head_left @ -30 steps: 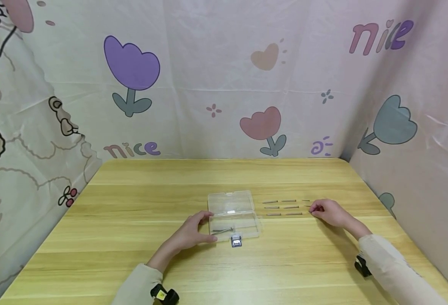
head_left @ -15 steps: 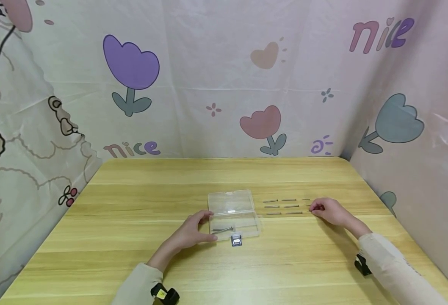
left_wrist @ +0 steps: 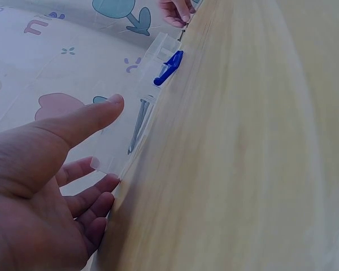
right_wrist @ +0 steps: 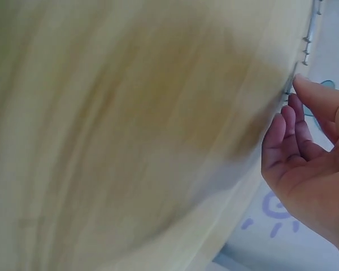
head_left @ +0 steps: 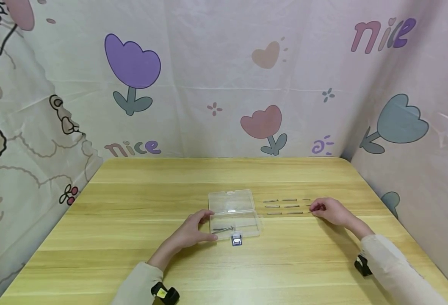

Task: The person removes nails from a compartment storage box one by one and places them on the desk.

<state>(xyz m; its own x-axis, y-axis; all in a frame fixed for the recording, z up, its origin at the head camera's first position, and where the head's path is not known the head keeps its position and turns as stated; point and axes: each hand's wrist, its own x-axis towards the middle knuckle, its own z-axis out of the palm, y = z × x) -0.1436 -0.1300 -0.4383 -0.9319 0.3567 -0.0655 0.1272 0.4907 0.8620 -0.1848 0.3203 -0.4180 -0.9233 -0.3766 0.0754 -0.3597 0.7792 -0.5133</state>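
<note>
Clear plastic box (head_left: 233,214), lid open, centre of wooden worktop (head_left: 140,237); metal pins (head_left: 222,230) lie inside. Left hand (head_left: 191,231) grips the box's left end between thumb and fingers. Right hand (head_left: 328,211), fingers curled, pinches at the right end of loose pin rows (head_left: 283,206) just right of the box.
</note>
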